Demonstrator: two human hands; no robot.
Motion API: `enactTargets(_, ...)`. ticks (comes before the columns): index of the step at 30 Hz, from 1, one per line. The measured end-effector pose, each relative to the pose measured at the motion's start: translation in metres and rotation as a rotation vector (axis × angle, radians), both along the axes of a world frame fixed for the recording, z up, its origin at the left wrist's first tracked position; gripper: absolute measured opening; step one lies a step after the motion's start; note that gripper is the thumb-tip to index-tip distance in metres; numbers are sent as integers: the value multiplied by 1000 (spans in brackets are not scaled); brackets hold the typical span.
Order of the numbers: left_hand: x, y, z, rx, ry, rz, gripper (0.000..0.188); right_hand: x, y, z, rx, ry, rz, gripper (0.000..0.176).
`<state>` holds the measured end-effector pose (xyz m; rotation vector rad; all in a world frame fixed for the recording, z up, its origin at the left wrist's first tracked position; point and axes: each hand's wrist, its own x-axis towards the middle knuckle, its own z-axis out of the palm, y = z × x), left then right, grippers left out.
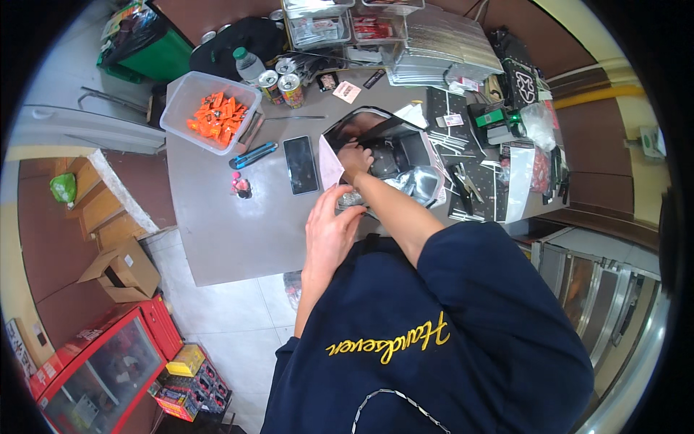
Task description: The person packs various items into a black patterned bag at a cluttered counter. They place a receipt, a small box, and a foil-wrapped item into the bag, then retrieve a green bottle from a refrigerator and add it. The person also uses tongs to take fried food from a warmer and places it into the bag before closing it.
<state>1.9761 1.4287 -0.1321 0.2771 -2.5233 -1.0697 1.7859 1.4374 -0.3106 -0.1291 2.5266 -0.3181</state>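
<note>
An insulated bag with a silvery lining and a pink outer side (332, 163) lies with its mouth open on the grey table (227, 233). My right hand (356, 159) reaches inside it; the fingers are partly bent, and whether they hold anything cannot be told. My left hand (333, 222) is at the bag's near left edge, thumb and fingers curved around its rim beside crinkled silvery material (349, 199). A smartphone (301, 165) lies just left of the bag. Farther left are a blue utility knife (253, 155) and a small pink figurine (240, 187).
A plastic tub (179, 116) of orange packets, drink cans (291, 89) and a water bottle (248, 64) stand at the back left. Flat silvery bags (444, 46) are stacked behind. Scissors (469, 183) and black printed sheets (442, 100) lie right of the bag.
</note>
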Motion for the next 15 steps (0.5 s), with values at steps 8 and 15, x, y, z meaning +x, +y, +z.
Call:
enactTargets(8,3,-2,1,-36,-41,-8,16,10,51,80,-633,324,88,95)
enactTargets(15,-3,-9,5,-53,-69,-41,16,-56,45,133,-137,-157,443,86)
